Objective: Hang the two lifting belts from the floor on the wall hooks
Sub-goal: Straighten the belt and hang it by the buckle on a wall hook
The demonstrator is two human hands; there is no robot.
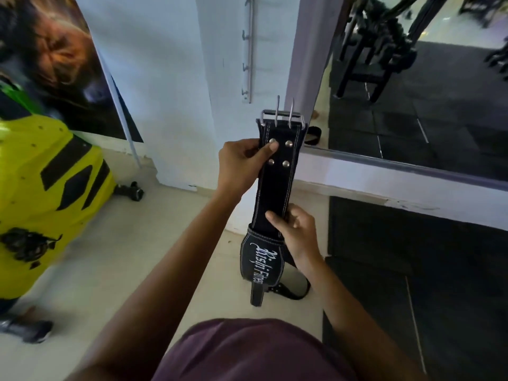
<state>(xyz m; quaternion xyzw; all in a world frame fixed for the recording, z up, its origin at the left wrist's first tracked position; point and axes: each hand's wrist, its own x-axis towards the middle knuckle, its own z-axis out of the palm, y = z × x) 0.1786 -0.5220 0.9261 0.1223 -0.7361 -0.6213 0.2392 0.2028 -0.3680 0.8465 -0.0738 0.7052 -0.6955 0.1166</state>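
I hold a black leather lifting belt [276, 185] upright in front of me, its two-prong steel buckle [283, 116] at the top. My left hand [242, 160] grips the belt's left edge by the four rivets, thumb on the front. My right hand [298, 233] clasps the strap lower down, above the wide part with white lettering. The belt's tail hangs close to the floor. A metal hook rail [249, 50] with several hooks is fixed vertically on the white wall just above the buckle. A dark strap, maybe another belt [313, 135], lies at the wall's foot behind the buckle.
A yellow-green machine body [46, 188] stands at the left, with a poster [55, 59] on the wall above it. A large mirror [426, 92] fills the right wall. Black rubber mats [412, 284] cover the floor at right; a small dumbbell [132, 190] lies by the wall.
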